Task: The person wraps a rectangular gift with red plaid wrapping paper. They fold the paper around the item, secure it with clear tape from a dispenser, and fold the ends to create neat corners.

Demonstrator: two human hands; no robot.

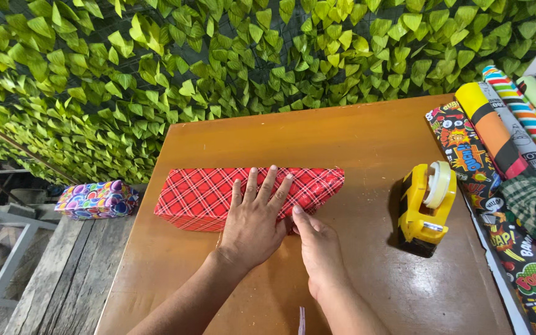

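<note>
— Two parcels in my view: what do you make of them?

— I see a long box in red plaid paper (249, 189) lying across the middle of the brown table (355, 136), and a smaller parcel in bright multicoloured bubbles (97, 200) off the table's left edge, on grey planks.

— And on the right?

— Several rolls of wrapping paper (497, 133) lie side by side: one comic-print, one orange and yellow, one striped, one pale green. A yellow tape dispenser (425, 208) stands just beside them.

— How does the red box look?

— Glossy, fully covered, its near edge slightly creased.

— Your hands?

— My left hand (254, 223) lies flat with fingers spread, pressing the top of the box and gripping nothing. My right hand (319, 248) is mostly closed, forefinger and thumb pinched at the paper on the box's near side.
</note>
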